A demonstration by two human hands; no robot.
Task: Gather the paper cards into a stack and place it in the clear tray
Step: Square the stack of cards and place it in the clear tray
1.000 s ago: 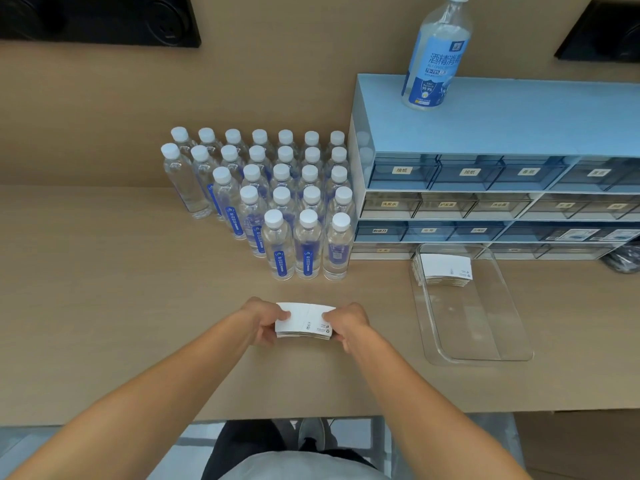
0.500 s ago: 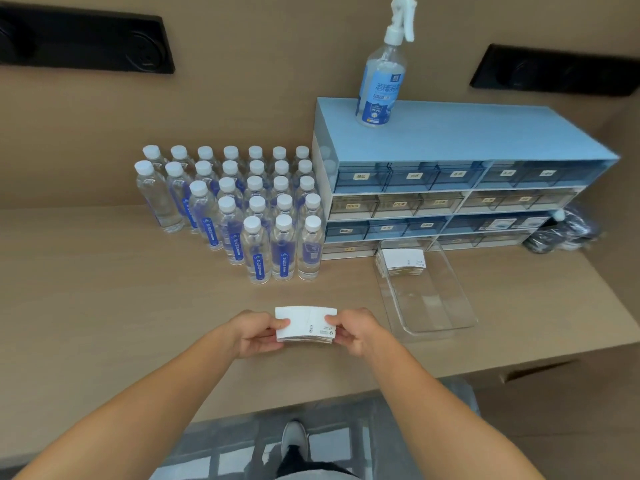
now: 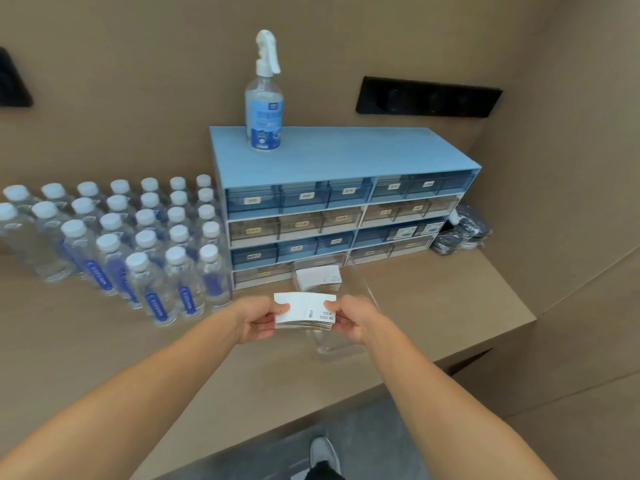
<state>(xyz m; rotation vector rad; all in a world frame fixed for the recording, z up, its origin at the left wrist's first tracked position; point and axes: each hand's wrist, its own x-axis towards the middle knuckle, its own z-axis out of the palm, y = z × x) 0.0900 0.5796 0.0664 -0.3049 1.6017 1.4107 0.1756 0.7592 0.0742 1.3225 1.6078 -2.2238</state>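
A stack of white paper cards [image 3: 304, 311] hangs in the air between both hands. My left hand [image 3: 258, 320] grips its left end and my right hand [image 3: 353, 318] grips its right end. The stack hovers over the near part of the clear tray [image 3: 334, 346], which lies on the desk in front of the drawer unit. Another stack of cards [image 3: 318, 278] lies in the tray's far end. The held cards and my hands hide much of the tray.
Several rows of water bottles [image 3: 138, 244] stand at the left. A blue drawer unit [image 3: 343, 209] with a spray bottle [image 3: 264, 98] on top backs the tray. A black bundle [image 3: 460, 233] lies at the far right. The desk edge [image 3: 485, 351] runs close on the right.
Both hands lifted the card stack off the desk and carried it right, over the clear tray. The camera view shifted right and upward too.
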